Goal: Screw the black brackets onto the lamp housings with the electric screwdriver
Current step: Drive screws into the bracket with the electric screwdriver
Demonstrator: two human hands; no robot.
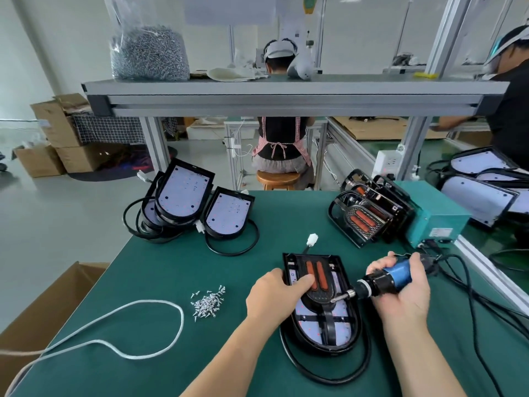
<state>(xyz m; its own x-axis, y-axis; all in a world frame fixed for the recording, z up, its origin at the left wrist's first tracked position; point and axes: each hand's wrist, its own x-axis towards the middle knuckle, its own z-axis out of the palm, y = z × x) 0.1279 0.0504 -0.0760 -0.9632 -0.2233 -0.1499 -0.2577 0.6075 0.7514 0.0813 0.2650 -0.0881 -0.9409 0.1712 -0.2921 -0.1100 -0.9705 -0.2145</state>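
The housing [342,313] in hand lies flat on the green worktop [171,267], near the front edge and right of centre, its white LED face up. The black bracket [322,296] with two orange strips sits on top. The left hand [274,296] rests at the housing's left rim, its fingers laid across the bracket and pressing it down. The right hand [406,290] is wrapped round the blue body of the screwdriver [383,279], whose bit slants down and left to the bracket's right edge.

The housing looks like a stiff, fairly light shell that could slide or pivot on the worktop under the driver's push, so it needs a steadying press. Its black rim and the bracket's solid frame are the safe places to bear on. The white board looks delicate and is better left untouched. The bracket seems thin but rigid, and is likely free to shift until a screw bites. The black cable [329,373] looped round the near end looks springy and may tug the housing.

Loose screws [207,303] lie in a heap to the left. More housings [183,193] wait far left, and bracketed ones [369,207] are stacked far right.
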